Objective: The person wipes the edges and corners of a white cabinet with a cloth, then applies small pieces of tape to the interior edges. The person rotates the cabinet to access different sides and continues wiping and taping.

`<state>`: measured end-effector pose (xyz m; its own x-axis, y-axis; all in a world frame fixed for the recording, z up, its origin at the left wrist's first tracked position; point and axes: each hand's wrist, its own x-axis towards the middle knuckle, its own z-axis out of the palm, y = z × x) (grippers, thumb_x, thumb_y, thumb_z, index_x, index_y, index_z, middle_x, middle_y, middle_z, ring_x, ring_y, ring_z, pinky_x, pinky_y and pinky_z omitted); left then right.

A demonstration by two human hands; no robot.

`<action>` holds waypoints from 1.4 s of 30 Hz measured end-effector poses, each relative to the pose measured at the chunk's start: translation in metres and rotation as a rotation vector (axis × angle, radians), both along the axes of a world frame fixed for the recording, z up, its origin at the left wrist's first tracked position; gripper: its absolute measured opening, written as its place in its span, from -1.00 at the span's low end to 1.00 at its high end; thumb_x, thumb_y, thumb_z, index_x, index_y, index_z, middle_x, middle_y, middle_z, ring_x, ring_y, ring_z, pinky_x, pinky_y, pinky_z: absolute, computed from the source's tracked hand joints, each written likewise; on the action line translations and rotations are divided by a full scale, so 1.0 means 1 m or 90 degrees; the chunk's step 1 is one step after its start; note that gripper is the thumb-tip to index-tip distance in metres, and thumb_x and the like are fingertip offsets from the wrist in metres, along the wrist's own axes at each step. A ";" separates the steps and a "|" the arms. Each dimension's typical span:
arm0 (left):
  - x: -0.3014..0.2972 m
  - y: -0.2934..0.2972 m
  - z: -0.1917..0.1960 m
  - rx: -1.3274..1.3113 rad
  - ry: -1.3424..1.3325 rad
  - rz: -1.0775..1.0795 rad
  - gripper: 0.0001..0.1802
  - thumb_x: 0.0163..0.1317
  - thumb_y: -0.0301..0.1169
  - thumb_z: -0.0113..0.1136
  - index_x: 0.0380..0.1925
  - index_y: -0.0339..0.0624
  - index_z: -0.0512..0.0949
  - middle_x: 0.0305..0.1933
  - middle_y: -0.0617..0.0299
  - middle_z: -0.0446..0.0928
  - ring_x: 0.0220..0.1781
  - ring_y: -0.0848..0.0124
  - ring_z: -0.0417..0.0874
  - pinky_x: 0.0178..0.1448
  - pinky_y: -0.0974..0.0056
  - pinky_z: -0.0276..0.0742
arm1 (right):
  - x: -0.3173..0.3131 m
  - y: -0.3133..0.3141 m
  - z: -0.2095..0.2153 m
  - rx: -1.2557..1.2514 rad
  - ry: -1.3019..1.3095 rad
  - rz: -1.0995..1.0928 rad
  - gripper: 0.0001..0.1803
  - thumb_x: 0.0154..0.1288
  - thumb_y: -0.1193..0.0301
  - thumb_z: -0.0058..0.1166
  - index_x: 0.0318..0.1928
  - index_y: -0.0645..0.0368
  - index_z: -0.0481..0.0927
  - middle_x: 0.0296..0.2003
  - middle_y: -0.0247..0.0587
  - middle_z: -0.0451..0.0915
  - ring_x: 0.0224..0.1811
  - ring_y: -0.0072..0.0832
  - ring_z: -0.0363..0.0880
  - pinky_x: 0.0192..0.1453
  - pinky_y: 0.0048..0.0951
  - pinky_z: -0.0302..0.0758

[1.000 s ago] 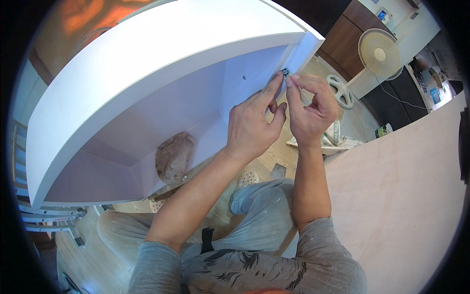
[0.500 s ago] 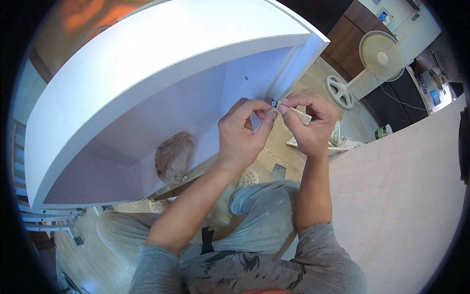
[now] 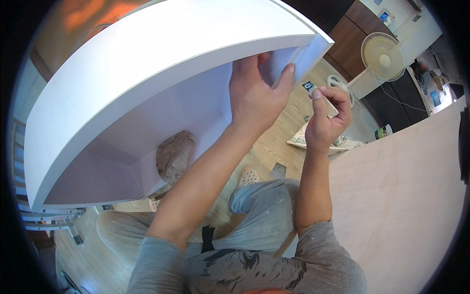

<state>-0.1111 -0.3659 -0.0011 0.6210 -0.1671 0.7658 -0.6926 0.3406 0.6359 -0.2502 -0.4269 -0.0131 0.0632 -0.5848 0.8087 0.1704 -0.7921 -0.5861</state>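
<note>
My right hand (image 3: 329, 117) pinches a short cream-coloured stick (image 3: 332, 109), just right of a white curved cabinet (image 3: 161, 54). A small dark piece with light marks (image 3: 308, 86) sits at the stick's upper end; I cannot make out its kind. My left hand (image 3: 257, 93) reaches into the cabinet's open side, up under its white top board. Its thumb is spread and lies at the upright side panel (image 3: 313, 54), while the fingertips are partly hidden behind the top board's edge. I see nothing held in this hand.
A brown wrapped lump (image 3: 175, 156) lies inside the cabinet. A large pale board (image 3: 401, 196) stands at the right. Beyond it are a standing fan (image 3: 383, 56) and a bucket (image 3: 384, 131). A printed sack (image 3: 298, 137) rests on the wooden floor.
The hands have come apart. My left hand has let go of the small dark piece and moved up into the cabinet; my right hand has shifted right and up, keeping the stick.
</note>
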 end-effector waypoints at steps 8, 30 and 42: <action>0.000 0.003 -0.011 0.081 0.019 -0.137 -0.69 0.07 -0.53 0.46 -0.26 -0.22 0.50 -0.32 0.22 0.50 -0.46 0.42 0.53 -0.33 0.28 0.52 | -0.004 0.001 -0.005 -0.002 0.033 -0.001 -0.86 0.25 0.62 0.36 -0.23 0.23 0.65 -0.26 -0.28 0.64 -0.23 -0.62 0.57 -0.04 -0.57 0.52; 0.007 0.014 -0.053 0.224 0.028 -0.124 -0.73 0.10 -0.45 0.49 -0.40 -0.20 0.50 -0.43 0.23 0.50 -0.52 0.45 0.53 -0.35 0.31 0.51 | 0.000 0.010 -0.001 -0.013 0.038 0.015 -0.86 0.23 0.65 0.32 -0.24 0.22 0.65 -0.32 -0.34 0.63 -0.28 -0.67 0.49 -0.16 -0.60 0.40; 0.010 0.028 -0.009 0.244 -0.281 -0.092 -0.30 0.32 -0.52 0.27 0.47 0.18 0.48 -0.44 0.05 0.62 -0.42 0.15 0.65 -0.16 0.19 0.64 | 0.001 0.007 -0.002 -0.014 0.030 0.008 -0.87 0.26 0.63 0.34 -0.23 0.22 0.66 -0.31 -0.33 0.63 -0.28 -0.66 0.49 -0.14 -0.61 0.41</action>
<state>-0.1007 -0.3379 -0.0103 0.2082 -0.5413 0.8146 -0.8830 0.2542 0.3946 -0.2492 -0.4195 -0.0151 0.1088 -0.5655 0.8176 0.1524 -0.8032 -0.5758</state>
